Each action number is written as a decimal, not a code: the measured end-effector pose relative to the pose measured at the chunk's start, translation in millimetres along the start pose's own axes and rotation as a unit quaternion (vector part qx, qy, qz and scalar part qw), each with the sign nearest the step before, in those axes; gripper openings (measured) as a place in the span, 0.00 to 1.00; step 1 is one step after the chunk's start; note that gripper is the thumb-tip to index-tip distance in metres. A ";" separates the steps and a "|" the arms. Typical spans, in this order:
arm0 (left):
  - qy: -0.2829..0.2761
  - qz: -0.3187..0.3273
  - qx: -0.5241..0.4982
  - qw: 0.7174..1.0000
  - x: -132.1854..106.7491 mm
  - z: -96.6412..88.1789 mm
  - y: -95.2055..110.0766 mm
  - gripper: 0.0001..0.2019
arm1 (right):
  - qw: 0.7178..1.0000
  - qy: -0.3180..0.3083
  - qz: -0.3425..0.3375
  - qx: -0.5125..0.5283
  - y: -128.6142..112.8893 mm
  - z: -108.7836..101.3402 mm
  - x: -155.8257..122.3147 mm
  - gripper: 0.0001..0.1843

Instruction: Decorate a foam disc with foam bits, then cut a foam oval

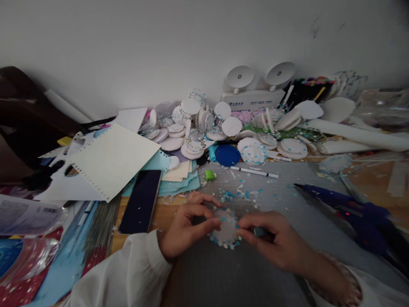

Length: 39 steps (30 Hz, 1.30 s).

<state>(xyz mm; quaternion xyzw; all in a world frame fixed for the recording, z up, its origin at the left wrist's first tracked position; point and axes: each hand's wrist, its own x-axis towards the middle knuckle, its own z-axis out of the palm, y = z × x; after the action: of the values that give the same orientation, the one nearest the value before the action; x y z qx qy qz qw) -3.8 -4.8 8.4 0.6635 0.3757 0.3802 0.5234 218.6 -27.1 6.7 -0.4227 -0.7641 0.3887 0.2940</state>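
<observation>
1. Before me, both hands worked over a grey mat (281, 192) on the wooden desk (162, 209).
2. The left hand (196, 224) had its thumb over the left rim of a pale round disc (226, 232), edged with blue and white confetti.
3. The right hand (273, 238) brought pinched fingers to the opposite rim, a small dark teal object (260, 231) tucked within its curl.
4. A purple glue gun (351, 207), red light showing, lay to the right.
5. A dark-screened phone (140, 202) lay to the left.
6. White discs (191, 106) crowded the back, before a twin-headed lamp (257, 97).
</observation>
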 end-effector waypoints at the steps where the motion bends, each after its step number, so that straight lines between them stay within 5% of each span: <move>1: -0.003 -0.011 -0.010 1.000 -0.1 -0.3 0.4 0.10 | 1.000 0.002 -0.009 -0.014 0.7 0.7 -0.4 0.06; 7: -0.004 -0.045 -0.030 0.999 0.7 -1.1 0.3 0.11 | 0.997 0.010 -0.055 -0.050 6.8 7.7 -0.9 0.05; 16: 0.098 0.029 0.025 0.994 -2.9 0.7 2.9 0.11 | 0.983 0.015 0.120 0.138 -3.1 -5.3 9.1 0.18; 19: 0.048 0.065 0.000 0.997 -4.0 -3.5 -1.1 0.16 | 0.967 0.006 0.140 0.213 -2.6 -8.1 9.3 0.20; 24: -0.077 0.077 -0.030 0.994 -6.8 -2.6 -12.2 0.42 | 0.944 0.009 0.148 0.294 -0.5 -6.6 6.1 0.17; 28: -0.088 0.022 -0.040 0.995 -9.1 1.1 -14.9 0.41 | 0.941 -0.008 0.150 0.302 -0.7 -5.2 5.9 0.18; 39: -0.086 0.030 -0.067 0.994 -5.6 2.1 -12.2 0.42 | 0.945 -0.094 0.137 0.281 -3.5 -5.6 10.6 0.23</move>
<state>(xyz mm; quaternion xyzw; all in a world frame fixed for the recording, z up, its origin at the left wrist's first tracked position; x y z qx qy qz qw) -5.5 -8.6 -4.5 0.6681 0.2832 0.3619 0.5852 216.5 -17.1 13.9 -0.3848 -0.5833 0.6619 0.2714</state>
